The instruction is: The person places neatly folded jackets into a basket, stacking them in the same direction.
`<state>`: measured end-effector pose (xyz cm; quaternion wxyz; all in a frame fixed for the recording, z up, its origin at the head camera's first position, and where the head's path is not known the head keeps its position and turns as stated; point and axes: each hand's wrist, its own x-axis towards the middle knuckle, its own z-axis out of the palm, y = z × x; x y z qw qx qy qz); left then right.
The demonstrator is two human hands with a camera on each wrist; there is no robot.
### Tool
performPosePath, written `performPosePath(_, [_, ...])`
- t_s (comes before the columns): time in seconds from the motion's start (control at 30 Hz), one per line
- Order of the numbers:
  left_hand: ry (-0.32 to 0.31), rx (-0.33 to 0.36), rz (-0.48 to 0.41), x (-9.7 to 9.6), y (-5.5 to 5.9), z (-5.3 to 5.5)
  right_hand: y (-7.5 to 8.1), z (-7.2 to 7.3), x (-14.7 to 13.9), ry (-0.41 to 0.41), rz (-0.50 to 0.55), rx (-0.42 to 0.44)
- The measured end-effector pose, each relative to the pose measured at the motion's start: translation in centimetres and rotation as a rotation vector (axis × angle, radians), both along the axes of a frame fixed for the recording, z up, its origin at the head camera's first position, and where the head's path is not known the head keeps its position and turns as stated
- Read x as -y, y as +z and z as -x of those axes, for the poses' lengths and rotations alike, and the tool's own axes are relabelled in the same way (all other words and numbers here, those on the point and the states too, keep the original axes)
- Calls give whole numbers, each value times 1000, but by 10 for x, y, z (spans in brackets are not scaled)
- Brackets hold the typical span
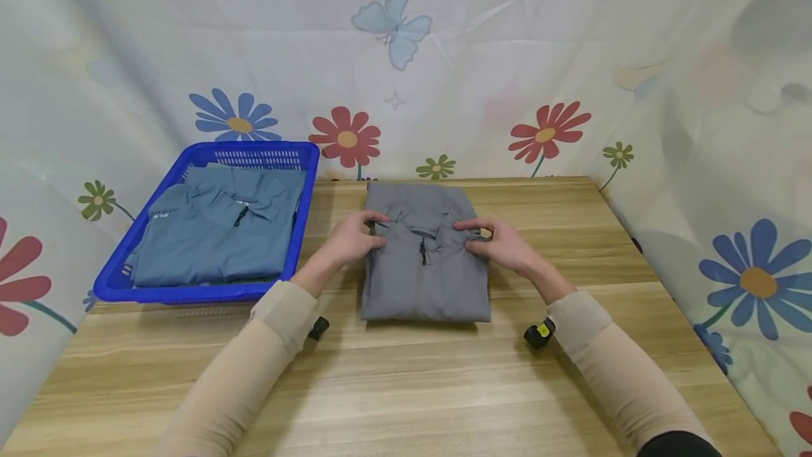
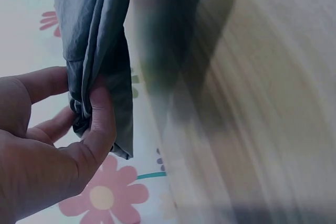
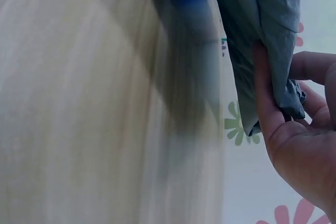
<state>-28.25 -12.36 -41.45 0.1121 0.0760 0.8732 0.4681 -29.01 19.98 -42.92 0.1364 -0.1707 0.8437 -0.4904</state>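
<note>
A grey jacket, folded into a neat rectangle, lies front up over the wooden table, its collar and short black zip pull showing in the middle. My left hand pinches its left edge at shoulder height. On the opposite edge, my right hand grips the cloth in the same way. In the left wrist view the thumb and fingers close on layered folds of the jacket. The right wrist view shows the thumb lying along one face of the jacket, with fingers behind the other.
To the left stands a blue plastic basket with a folded blue jacket in it. Behind the wooden table hangs a white curtain printed with flowers and a butterfly. Both wrists carry small black devices.
</note>
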Motion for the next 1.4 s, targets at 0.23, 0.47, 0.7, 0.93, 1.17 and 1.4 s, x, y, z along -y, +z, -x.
performPosePath(0.23, [-19, -29, -4, 10, 17, -5, 14, -1, 7, 10, 23, 1])
performPosePath(0.47, [-16, -58, 25, 22, 32, -8, 31, -3, 16, 18, 43, -18])
performPosePath(0.7, [-14, -48, 23, 37, 46, -12, 45, -2, 29, 44, 44, -50])
performPosePath(0.93, [-6, -78, 60, 50, 54, -11, 55, -2, 42, 60, 53, -50])
performPosePath(1.17, [-5, -48, 68, 64, 66, -8, 66, 0, 57, 66, 65, -67])
performPosePath(1.4, [10, -10, 56, 83, 80, -9, 76, 3, 75, 62, 29, -108])
